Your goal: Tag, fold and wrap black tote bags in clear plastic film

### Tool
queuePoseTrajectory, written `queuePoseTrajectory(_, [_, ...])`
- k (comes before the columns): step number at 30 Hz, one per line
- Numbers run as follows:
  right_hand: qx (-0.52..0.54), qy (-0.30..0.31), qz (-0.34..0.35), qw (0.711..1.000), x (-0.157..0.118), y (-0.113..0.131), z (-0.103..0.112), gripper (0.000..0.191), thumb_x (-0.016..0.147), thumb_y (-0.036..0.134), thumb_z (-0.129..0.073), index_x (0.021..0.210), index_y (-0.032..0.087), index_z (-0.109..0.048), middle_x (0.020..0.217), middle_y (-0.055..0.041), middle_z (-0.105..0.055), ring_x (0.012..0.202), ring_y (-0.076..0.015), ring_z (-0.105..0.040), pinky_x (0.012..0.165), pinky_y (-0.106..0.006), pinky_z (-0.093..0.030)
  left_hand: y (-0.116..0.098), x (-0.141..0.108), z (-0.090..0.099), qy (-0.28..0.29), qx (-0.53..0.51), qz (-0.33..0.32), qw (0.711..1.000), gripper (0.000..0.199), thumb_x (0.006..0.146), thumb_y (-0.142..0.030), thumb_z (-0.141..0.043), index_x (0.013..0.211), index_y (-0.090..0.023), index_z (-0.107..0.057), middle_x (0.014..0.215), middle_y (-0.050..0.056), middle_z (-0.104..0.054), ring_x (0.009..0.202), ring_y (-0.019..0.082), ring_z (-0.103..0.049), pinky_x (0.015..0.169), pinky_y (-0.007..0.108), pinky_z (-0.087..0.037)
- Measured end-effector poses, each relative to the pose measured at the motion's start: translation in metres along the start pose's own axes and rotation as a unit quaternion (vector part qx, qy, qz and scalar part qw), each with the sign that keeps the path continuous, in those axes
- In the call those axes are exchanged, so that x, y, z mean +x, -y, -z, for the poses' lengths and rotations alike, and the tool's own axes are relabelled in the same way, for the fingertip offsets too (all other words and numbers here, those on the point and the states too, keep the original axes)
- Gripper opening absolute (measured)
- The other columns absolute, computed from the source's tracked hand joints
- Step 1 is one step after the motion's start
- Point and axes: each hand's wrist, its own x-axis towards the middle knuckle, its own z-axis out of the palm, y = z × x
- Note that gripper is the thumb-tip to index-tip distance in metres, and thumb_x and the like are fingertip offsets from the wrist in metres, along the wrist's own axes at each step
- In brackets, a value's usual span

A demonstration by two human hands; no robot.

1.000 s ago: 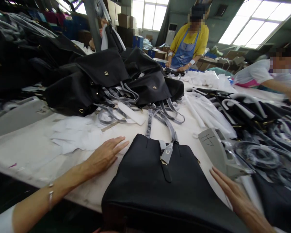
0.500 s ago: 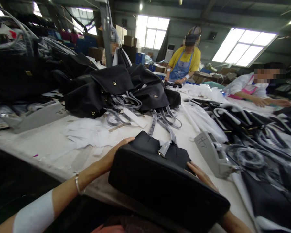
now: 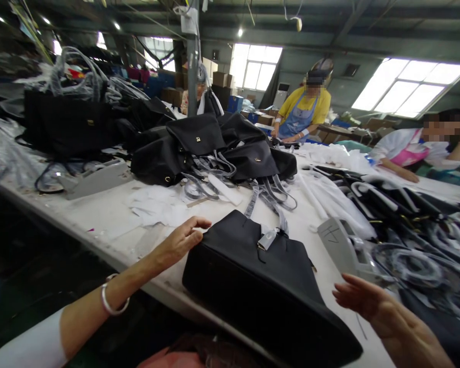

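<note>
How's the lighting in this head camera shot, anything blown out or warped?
In the head view, the right-hand window is blown out to white, the black handbag falls dark with little surface detail, and the wide lens appears to bend the long white worktable.

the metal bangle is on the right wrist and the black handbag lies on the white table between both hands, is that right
No, the metal bangle is on the wrist of the left hand, not of the right hand; the head view shows it. The rest stands: the black handbag lies on the white table between both hands.
</note>
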Motion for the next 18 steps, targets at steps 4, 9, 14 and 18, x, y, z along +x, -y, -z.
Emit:
queuePoseTrajectory(4, [-0.213,0.059,0.107,0.969,-0.021,0.03,-0.026,0.043,0.076,0.058,-0.067,0.112,0.034,-0.072,0.107,-0.0083,-0.074,0.095,-0.0328,-0.071,0.075,-0.036,-0.062,-0.019,-0.01,-0.007,0.067,0.112,-0.102,0.986,0.051,0.084,-0.063,-0.06,0.118,-0.026,-0.061,0.126,0.007,-0.058,0.122,0.026,-0.048,0.108,0.035,-0.033])
queuePoseTrajectory(9, [-0.311,0.033,0.124,0.942,-0.005,0.048,-0.072,0.038,0.082,0.064,-0.057,0.092,0.031,-0.075,0.091,-0.006,-0.075,0.081,-0.026,-0.07,0.074,-0.033,-0.057,-0.013,0.016,-0.019,0.113,0.129,0.003,0.985,0.032,0.077,-0.047,-0.07,0.097,-0.022,-0.067,0.089,0.001,-0.065,0.084,0.019,-0.059,0.075,0.026,-0.043])
queuePoseTrajectory(14, [-0.344,0.037,0.049,0.937,0.016,0.033,-0.081,0.046,0.078,0.071,-0.055,0.08,0.028,-0.07,0.075,-0.0041,-0.072,0.07,-0.0257,-0.067,0.064,-0.032,-0.048,0.004,0.033,-0.031,0.098,0.033,0.095,0.99,0.033,0.07,-0.044,-0.071,0.089,-0.019,-0.063,0.073,-0.003,-0.06,0.069,0.016,-0.055,0.059,0.022,-0.039])
queuePoseTrajectory(18, [-0.341,0.103,-0.008,0.934,0.029,0.02,-0.082,0.042,0.081,0.065,-0.056,0.069,0.025,-0.063,0.065,-0.0011,-0.067,0.063,-0.0212,-0.062,0.058,-0.029,-0.041,0.021,0.033,-0.039,0.107,0.021,0.126,0.986,0.037,0.07,-0.051,-0.071,0.084,-0.018,-0.062,0.067,-0.004,-0.057,0.063,0.015,-0.052,0.056,0.022,-0.036])
